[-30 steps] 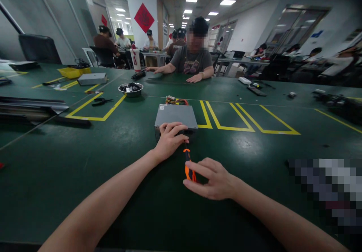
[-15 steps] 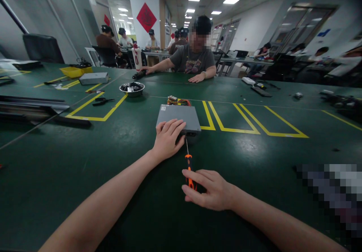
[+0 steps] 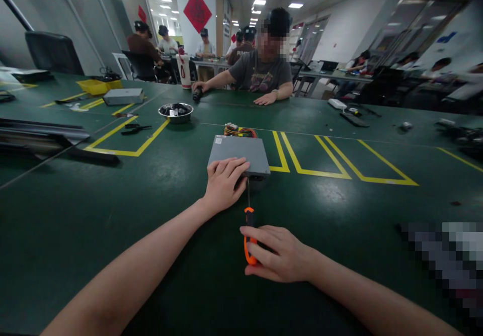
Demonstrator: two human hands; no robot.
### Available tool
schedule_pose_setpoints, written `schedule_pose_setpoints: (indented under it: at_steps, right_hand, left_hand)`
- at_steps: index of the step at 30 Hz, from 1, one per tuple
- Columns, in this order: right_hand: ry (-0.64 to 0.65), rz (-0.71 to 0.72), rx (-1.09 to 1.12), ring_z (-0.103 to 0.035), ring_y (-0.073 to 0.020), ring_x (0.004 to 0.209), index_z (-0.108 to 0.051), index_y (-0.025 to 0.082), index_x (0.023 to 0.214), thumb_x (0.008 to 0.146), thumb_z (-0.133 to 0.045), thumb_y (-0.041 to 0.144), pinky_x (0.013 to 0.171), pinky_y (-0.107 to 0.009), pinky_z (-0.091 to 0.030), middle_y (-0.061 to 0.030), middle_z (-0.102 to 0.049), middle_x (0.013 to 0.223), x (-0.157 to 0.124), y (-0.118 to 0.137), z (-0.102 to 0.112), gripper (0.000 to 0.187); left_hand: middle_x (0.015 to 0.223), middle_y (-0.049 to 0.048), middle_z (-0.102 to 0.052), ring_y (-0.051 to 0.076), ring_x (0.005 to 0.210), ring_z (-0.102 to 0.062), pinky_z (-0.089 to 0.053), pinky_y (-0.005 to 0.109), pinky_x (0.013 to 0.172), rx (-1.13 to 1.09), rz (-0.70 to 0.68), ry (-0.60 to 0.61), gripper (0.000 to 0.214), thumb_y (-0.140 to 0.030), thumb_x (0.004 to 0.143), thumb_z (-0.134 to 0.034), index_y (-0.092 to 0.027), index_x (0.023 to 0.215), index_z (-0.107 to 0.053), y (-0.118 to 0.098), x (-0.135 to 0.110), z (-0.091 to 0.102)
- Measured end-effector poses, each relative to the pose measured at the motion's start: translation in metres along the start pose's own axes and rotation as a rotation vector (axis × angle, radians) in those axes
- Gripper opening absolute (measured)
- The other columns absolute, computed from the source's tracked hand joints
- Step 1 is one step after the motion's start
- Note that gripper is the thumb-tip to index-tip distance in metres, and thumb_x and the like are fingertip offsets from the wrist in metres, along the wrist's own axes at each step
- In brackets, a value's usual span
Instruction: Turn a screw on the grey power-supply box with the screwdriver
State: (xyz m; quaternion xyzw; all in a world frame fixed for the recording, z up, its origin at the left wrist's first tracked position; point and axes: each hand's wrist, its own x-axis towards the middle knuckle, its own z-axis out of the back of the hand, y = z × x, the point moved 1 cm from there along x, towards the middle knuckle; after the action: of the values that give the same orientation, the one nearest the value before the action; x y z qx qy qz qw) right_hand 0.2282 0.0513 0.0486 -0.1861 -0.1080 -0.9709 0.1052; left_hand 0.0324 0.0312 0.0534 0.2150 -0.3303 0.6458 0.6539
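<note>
A flat grey metal box (image 3: pixel 241 151) lies on the green table (image 3: pixel 113 215) in front of me, with coloured wires (image 3: pixel 240 132) at its far end. My left hand (image 3: pixel 223 184) rests on the box's near left corner, fingers spread flat. My right hand (image 3: pixel 279 253) grips the orange and black handle of a screwdriver (image 3: pixel 249 225). Its thin shaft points away from me, the tip at the box's near edge.
A steel bowl (image 3: pixel 175 111) of small parts and black pliers (image 3: pixel 135 129) sit at the left inside yellow floor-tape lines (image 3: pixel 313 160). Another grey box (image 3: pixel 124 95) and a yellow tray (image 3: pixel 98 85) lie further left. A person sits across the table, others behind.
My right hand has drawn back toward me with the screwdriver, so more of the shaft shows. My left hand has spread flatter on the box. The person opposite has moved a dark object.
</note>
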Motion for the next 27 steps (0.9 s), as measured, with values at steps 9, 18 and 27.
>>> schedule_pose_setpoints:
  at_steps: [9, 18, 27]
  right_hand:
    - [-0.071, -0.005, 0.058, -0.062, -0.0192, 0.09, -0.05, 0.025, 0.116, 0.08, -0.057, 0.026, 0.073, -0.031, -0.049, -0.0114, -0.053, 0.125, -0.0005, 0.0027, 0.0026, 0.037]
    - [0.011, 0.031, -0.097, -0.061, -0.0205, 0.09, -0.05, 0.022, 0.118, 0.082, -0.051, 0.03, 0.072, -0.032, -0.05, -0.0153, -0.057, 0.116, 0.0042, 0.0053, 0.0052, 0.037]
    - [-0.154, 0.082, -0.122, -0.061, -0.0143, 0.077, -0.053, 0.017, 0.098, 0.081, -0.055, 0.03, 0.066, -0.027, -0.049, -0.0131, -0.06, 0.114, 0.0, 0.0032, -0.0023, 0.021]
  left_hand:
    - [0.122, 0.0013, -0.055, 0.021, 0.113, -0.045, -0.024, 0.04, 0.091, -0.028, 0.016, 0.008, 0.029, -0.026, 0.085, -0.047, -0.025, 0.114, -0.05, -0.0002, 0.0011, 0.0004]
    - [0.12, 0.0013, -0.057, 0.022, 0.112, -0.045, -0.025, 0.041, 0.09, -0.041, 0.023, 0.008, 0.029, -0.026, 0.083, -0.049, -0.026, 0.112, -0.052, 0.0009, 0.0017, 0.0004]
    - [0.121, 0.0006, -0.056, 0.021, 0.112, -0.046, -0.024, 0.04, 0.092, -0.032, 0.014, 0.013, 0.029, -0.026, 0.084, -0.049, -0.026, 0.112, -0.052, 0.001, 0.0018, 0.0009]
